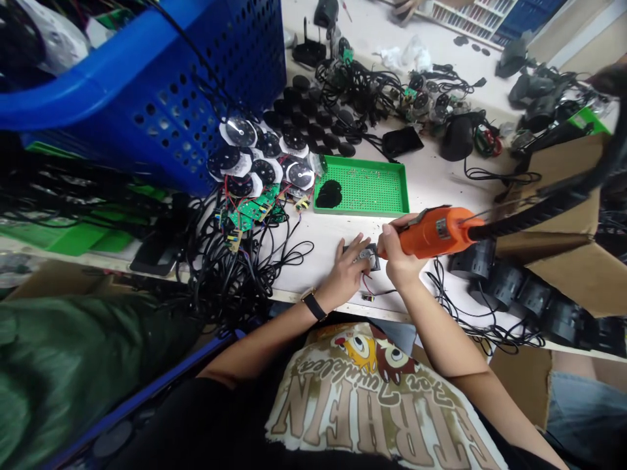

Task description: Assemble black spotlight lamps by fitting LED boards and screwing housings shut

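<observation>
My right hand [402, 264] is wrapped round an orange electric screwdriver [435, 232], which lies nearly level with its tip end toward the left. With its fingers on top, my left hand [345, 277] holds a small dark square part [375, 257] against the white table. The fingers cover much of that part, and the screwdriver's tip is hidden at it. Thin red wires run from there to a tiny circuit board [368, 297] near the table edge. Just beyond my hands stands a green perforated tray [365, 210] with small screws and a black piece inside.
A large blue basket [161, 124] stands at the left. Round black-and-white units [264, 171], green circuit boards [255, 207] and tangled black cables [245, 267] lie beside it. At right are black housings [504, 284] and an open cardboard box [563, 228]. Another person's hand [405, 10] shows at the top.
</observation>
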The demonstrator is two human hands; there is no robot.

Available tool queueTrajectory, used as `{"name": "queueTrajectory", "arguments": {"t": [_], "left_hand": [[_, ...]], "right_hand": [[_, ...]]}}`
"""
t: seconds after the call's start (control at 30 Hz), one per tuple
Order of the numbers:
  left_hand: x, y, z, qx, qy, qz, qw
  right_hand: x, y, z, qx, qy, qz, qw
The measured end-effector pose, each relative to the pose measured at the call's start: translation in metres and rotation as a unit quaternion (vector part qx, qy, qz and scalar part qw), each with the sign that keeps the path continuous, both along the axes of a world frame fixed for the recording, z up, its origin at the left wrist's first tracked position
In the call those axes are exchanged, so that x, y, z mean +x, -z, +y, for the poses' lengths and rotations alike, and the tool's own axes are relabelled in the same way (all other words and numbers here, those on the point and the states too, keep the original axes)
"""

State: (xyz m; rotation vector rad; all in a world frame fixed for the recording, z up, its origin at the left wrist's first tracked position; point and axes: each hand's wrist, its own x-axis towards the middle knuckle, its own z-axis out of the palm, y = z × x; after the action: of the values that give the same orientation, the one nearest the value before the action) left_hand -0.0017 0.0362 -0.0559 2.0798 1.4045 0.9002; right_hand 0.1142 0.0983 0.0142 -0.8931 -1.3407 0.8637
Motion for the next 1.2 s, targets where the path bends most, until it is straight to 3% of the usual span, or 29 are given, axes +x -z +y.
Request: {"name": "queueTrajectory", "arguments": {"t": [0.17, 0.4, 0.53, 0.73, 1.2], "left_hand": [[0.001, 0.001, 0.001, -0.008, -0.005, -0.004, 1.000], [-0.002, 0.002, 0.002, -0.010, 0.006, -0.030, 0.999], [-0.005, 0.005, -0.003, 0.009, -0.022, -0.080, 0.997], [-0.006, 0.005, -0.020, 0.045, -0.053, -0.083, 0.994], [-0.005, 0.005, -0.024, 0.019, -0.033, -0.059, 0.998]], "right_hand": [[0.000, -0.010, 0.003, 0.021, -0.021, 0.024, 0.999], [-0.001, -0.030, 0.000, 0.054, 0.036, 0.063, 0.996], [-0.009, -0.037, -0.008, 0.076, 0.049, 0.088, 0.992], [-0.019, -0.025, -0.019, 0.010, -0.043, 0.093, 0.995], [-0.024, -0.008, -0.018, 0.001, -0.045, 0.023, 0.999]]}}
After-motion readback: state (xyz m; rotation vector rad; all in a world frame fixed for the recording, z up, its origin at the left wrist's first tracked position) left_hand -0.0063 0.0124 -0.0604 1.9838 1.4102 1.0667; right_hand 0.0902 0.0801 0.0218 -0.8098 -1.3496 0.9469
